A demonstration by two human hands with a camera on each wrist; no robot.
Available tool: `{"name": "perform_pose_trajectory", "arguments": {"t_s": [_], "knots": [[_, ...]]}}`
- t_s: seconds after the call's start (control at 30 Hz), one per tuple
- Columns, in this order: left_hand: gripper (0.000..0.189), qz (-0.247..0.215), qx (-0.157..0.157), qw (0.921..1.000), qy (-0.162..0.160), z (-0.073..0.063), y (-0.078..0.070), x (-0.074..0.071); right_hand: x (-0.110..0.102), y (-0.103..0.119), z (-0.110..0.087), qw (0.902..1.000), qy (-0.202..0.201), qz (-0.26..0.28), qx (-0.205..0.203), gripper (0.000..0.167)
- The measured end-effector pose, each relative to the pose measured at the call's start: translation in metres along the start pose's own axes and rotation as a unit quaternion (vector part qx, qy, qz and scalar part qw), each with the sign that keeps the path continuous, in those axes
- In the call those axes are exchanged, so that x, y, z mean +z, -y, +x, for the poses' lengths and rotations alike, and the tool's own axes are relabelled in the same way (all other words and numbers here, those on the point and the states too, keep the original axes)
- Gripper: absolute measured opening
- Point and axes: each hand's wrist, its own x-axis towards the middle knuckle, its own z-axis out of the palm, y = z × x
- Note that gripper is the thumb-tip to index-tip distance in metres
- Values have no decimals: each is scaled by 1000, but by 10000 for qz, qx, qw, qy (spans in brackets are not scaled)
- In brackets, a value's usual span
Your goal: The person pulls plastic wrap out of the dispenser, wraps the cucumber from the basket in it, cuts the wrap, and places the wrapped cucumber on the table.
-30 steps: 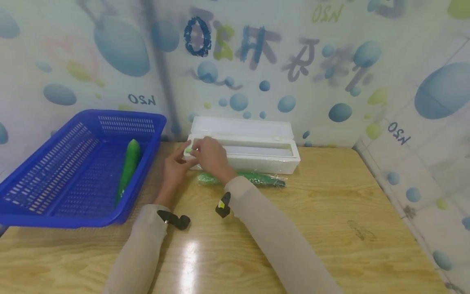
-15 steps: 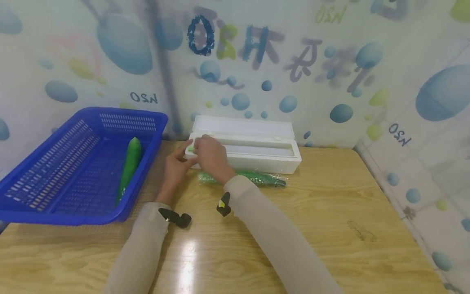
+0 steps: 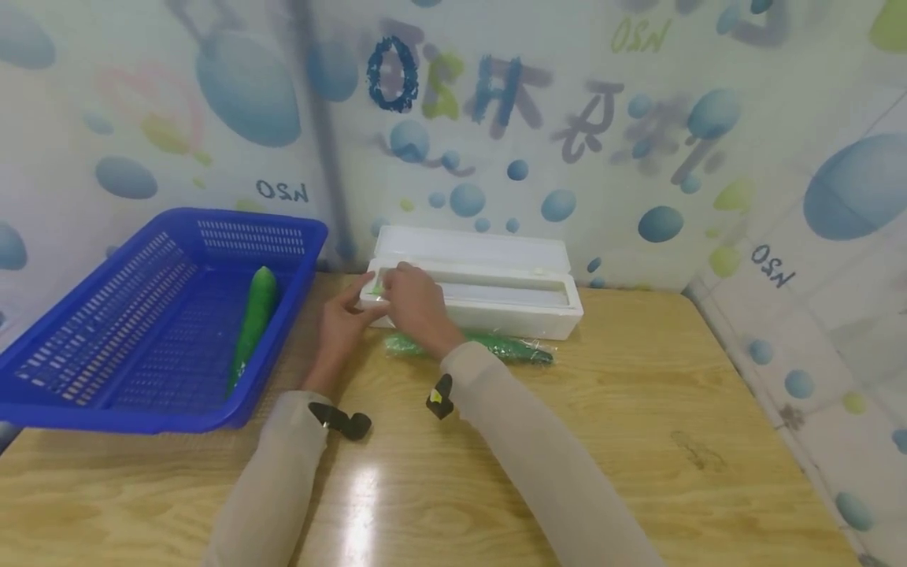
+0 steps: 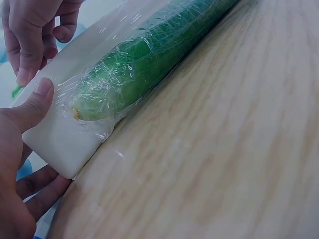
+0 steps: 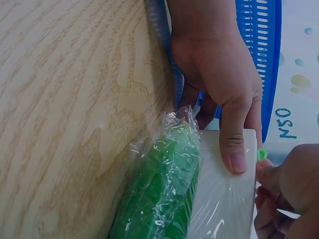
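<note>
A long white cling film box point(image 3: 512, 318) stands against the wall with its lid raised. My left hand point(image 3: 342, 327) grips the box's left end, thumb on the front face and fingers round the end in the left wrist view. My right hand point(image 3: 418, 305) is over the box's left part, its thumb and fingertips pinching a small green slider point(image 5: 262, 154) at the box's upper edge. Part of the slider is hidden by the fingers. A film-wrapped cucumber point(image 4: 144, 67) lies along the front of the box, partly under my right wrist in the head view.
A blue plastic basket point(image 3: 142, 421) stands on the left of the wooden table point(image 3: 602, 441), with one green cucumber point(image 3: 253, 323) against its right side. Behind the box rises a wall point(image 3: 468, 142) with a bubble pattern.
My right hand has moved slightly right along the box with the green slider. The left hand keeps its grip on the box's end. The head view has shifted a little.
</note>
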Motion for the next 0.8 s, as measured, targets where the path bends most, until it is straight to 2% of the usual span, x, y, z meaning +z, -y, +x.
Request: {"name": "perform_pose_trajectory", "arguments": {"t_s": [0.4,0.8], "knots": [[57,-106,-33,9999,4,-3,-1,0,-4,-2,-3,9998,2,-117,-190,11],[60,99,-21,9999,-48,-4,-2,0,-4,-7,-4,9994,59,-291,-190,12]]}}
